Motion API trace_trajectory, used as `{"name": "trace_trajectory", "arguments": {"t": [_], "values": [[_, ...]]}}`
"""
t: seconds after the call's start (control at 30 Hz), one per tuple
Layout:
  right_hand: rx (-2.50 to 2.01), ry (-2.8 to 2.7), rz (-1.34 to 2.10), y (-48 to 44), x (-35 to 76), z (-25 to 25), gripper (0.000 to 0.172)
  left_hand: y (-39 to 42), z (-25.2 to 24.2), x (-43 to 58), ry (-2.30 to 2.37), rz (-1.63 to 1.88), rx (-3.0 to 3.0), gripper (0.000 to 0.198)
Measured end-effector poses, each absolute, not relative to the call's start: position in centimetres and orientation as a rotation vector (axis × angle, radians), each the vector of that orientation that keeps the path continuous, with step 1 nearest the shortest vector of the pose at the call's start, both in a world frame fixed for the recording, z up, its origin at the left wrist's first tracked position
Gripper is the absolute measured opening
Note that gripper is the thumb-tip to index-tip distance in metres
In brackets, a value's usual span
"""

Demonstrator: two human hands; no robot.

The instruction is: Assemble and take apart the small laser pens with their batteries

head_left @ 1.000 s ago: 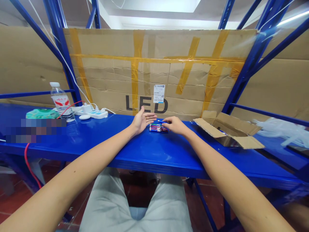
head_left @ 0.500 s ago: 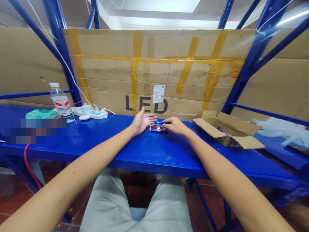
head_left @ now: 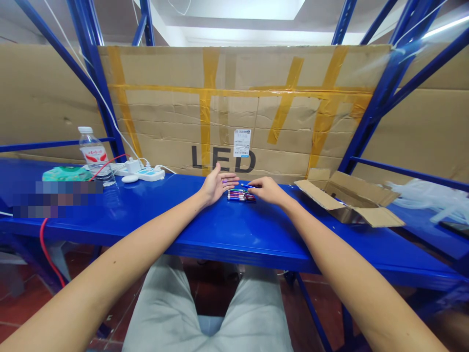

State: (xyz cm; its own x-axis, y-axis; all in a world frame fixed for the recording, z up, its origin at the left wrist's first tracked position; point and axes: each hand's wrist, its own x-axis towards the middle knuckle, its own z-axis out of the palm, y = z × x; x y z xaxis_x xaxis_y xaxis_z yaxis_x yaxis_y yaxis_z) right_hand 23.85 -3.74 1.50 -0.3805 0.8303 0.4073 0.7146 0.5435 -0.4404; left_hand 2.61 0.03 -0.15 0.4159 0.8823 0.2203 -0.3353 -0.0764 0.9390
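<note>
My right hand (head_left: 270,190) is closed on a slim blue penlight (head_left: 246,186), its tip pointing left at my other palm. Fingers spread and palm turned to the right, my left hand (head_left: 215,186) holds nothing. A small purple spot of light falls on its fingers. Just below and between the hands, several shiny pen-shaped lights (head_left: 240,196) in blue, red and green lie side by side on the blue table (head_left: 223,230). The fingers of my right hand partly cover their right ends.
An open cardboard box (head_left: 342,198) with some items inside stands to the right, beside clear plastic wrapping (head_left: 425,195). At left are a water bottle (head_left: 95,156), a green packet (head_left: 66,173) and a white power strip (head_left: 149,174) with cables. A large carton (head_left: 164,117) walls off the back.
The broad whitish-pink glow on my left palm has become a small purple spot on the fingers. Both hands stay nearly in place; the blue penlight remains in my right hand.
</note>
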Motion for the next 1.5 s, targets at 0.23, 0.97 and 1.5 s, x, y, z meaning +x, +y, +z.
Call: {"name": "trace_trajectory", "arguments": {"t": [0.23, 0.97, 1.5], "values": [[-1.234, -2.193, 0.237, -3.49, 23.91, 1.32, 0.027, 0.02, -0.24, 2.67, 0.553, 1.119, 1.261, 0.076], [-1.240, -2.204, 0.232, -3.66, 23.85, 1.37, 0.028, -0.15, 0.01, 2.72, 0.566, 1.112, 1.210, 0.077], [-1.212, -2.182, 0.199, -3.49, 23.83, 1.21, 0.026, -0.24, 0.29, 2.62, 0.558, 1.120, 1.144, 0.074]]}}
